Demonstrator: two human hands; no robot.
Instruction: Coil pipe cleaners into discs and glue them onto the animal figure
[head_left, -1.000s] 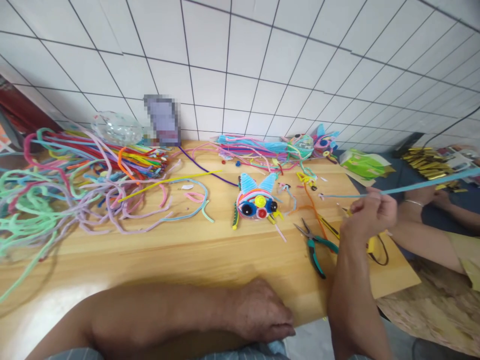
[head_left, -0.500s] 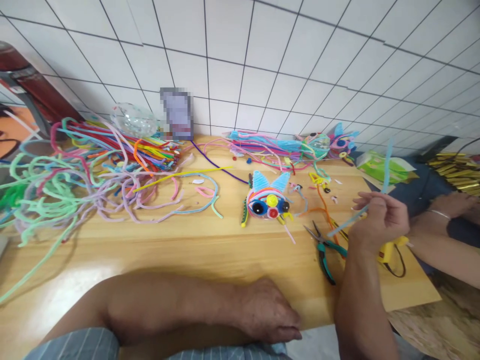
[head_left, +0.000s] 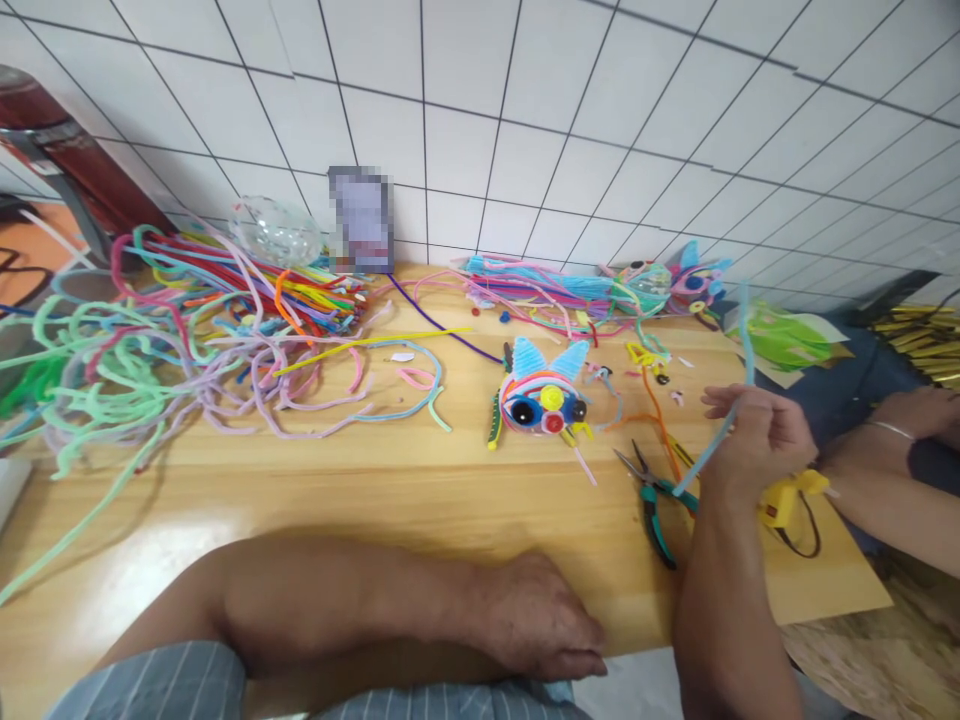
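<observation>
My right hand [head_left: 761,435] is raised over the right part of the table, fingers pinched on a light blue pipe cleaner [head_left: 748,350]. The stem bows upward above the fingers, and its lower end reaches down by the teal-handled pliers [head_left: 651,500]. My left hand [head_left: 544,622] rests at the table's near edge, curled into a loose fist with nothing showing in it. Beyond it sits a round pipe-cleaner figure [head_left: 544,400] with blue ears, black-and-blue eyes and a red nose; neither hand touches it. A yellow glue gun [head_left: 784,500] lies partly behind my right wrist.
Tangled pipe cleaners [head_left: 150,360] spread over the left side. A clear ball [head_left: 277,230] and a blurred upright panel [head_left: 361,220] stand by the wall. More stems [head_left: 532,285] and a second figure [head_left: 694,280] are at the back. Another person's arm [head_left: 885,480] is on the right.
The pipe cleaner's upper end has swung left and its lower end has shifted slightly right and down. The view has moved a little; my left hand stays put.
</observation>
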